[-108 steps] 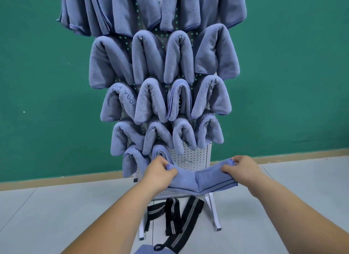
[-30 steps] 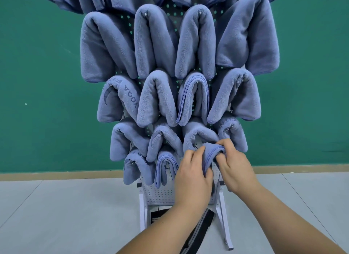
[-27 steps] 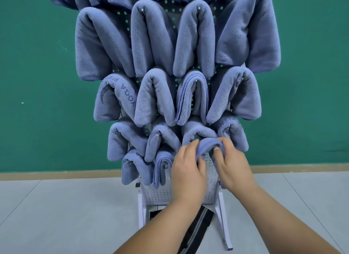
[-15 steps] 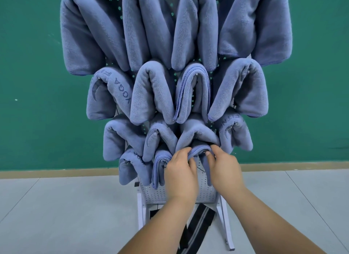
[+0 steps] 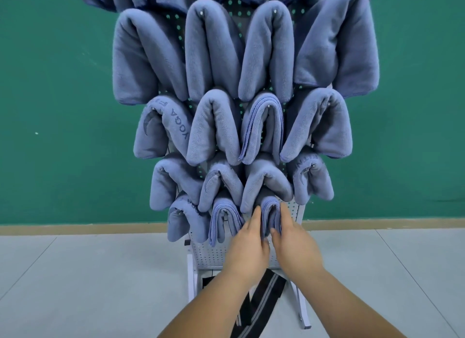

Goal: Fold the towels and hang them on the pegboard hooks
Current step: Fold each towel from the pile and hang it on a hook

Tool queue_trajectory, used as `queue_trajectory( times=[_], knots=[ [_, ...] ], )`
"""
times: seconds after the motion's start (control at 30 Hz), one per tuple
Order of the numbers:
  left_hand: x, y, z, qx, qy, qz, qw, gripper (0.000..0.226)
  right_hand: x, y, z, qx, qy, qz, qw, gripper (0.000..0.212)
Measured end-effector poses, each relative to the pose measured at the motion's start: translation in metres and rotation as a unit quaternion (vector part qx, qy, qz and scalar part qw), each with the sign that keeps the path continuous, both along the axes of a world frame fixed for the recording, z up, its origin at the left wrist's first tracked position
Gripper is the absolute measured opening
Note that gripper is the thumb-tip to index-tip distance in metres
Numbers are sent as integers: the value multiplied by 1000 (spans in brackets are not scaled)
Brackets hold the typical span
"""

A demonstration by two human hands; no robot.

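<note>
A white pegboard (image 5: 297, 212) on a stand is covered with rows of folded blue-grey towels (image 5: 214, 129) draped over its hooks. In the bottom row, the newest folded towel (image 5: 270, 209) hangs over a hook, to the right of two others. My left hand (image 5: 247, 248) holds its left flap, fingers straight up along the side and thumb at the lower edge. My right hand (image 5: 294, 247) holds the right flap the same way, thumb on the front. The hook under this towel is hidden.
The pegboard's white legs (image 5: 191, 280) stand on a pale grey tiled floor in front of a green wall (image 5: 63, 111). A black bag strap with grey stripes (image 5: 264, 297) lies under the stand between the legs. One hanging towel shows "YOGA" lettering (image 5: 180, 123).
The towel, stretched flat between both hands 3.6 s ago, has been folded and slipped over a bottom-row hook. Both hands have slid down its sides. The camera has moved closer.
</note>
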State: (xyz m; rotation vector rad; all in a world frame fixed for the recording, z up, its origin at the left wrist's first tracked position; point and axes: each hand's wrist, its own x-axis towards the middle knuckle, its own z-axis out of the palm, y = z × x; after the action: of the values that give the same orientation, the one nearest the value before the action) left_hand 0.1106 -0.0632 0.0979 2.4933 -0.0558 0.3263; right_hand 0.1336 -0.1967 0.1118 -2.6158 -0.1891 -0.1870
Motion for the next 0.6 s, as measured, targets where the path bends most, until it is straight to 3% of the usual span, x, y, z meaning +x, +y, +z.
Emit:
queue_trajectory(
  times=[0.23, 0.37, 0.6],
  knots=[
    [-46, 28, 11, 74, 196, -94, 973, 94, -43, -11, 1, -72, 56, 36, 995, 82],
    [-69, 47, 3, 126, 250, -111, 954, 92, -68, -9, -3, -144, 85, 77, 983, 79],
    [-126, 74, -66, 82, 333, -91, 935, 95, -116, -7, -46, -251, 181, 161, 937, 78]
  ],
)
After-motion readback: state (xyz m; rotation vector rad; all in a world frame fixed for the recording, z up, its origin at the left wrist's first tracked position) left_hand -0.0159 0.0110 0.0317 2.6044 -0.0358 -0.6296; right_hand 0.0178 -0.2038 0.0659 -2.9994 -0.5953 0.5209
